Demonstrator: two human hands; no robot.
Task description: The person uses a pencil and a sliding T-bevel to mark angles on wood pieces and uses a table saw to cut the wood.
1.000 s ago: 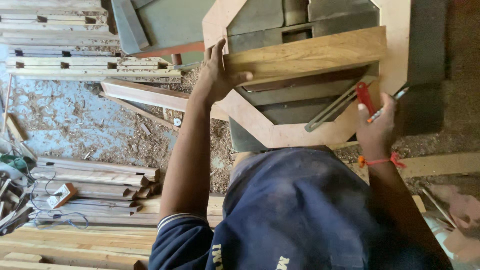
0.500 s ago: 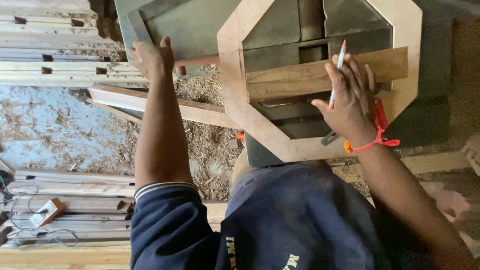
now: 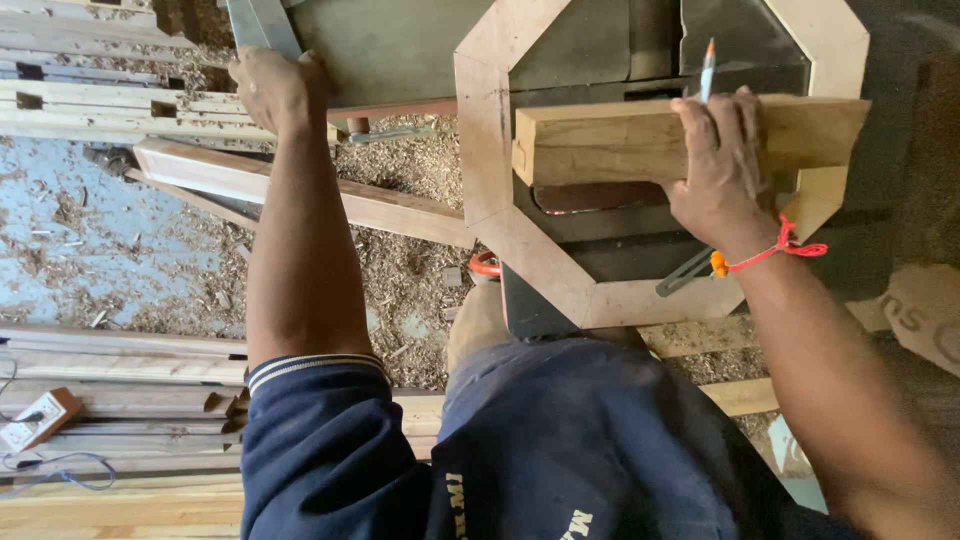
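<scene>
Wood block (image 3: 640, 140) lies across an octagonal frame (image 3: 500, 200), right hand (image 3: 725, 165) pressing it, fingers clamped on a pencil (image 3: 707, 70) (tip up). Left hand (image 3: 275, 90) grips a metal edge (image 3: 262, 25), fingers curled on it.

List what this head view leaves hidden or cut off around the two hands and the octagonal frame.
- Octagonal wooden frame: its top runs off the upper edge.
- Wooden block: its middle lies under the right hand, so the grip beneath is hidden.
- Pencil: lower part hidden by the fingers.
- Metal edge under the left hand: cut off at the top.
- Metal tool: mostly behind the right wrist.
</scene>
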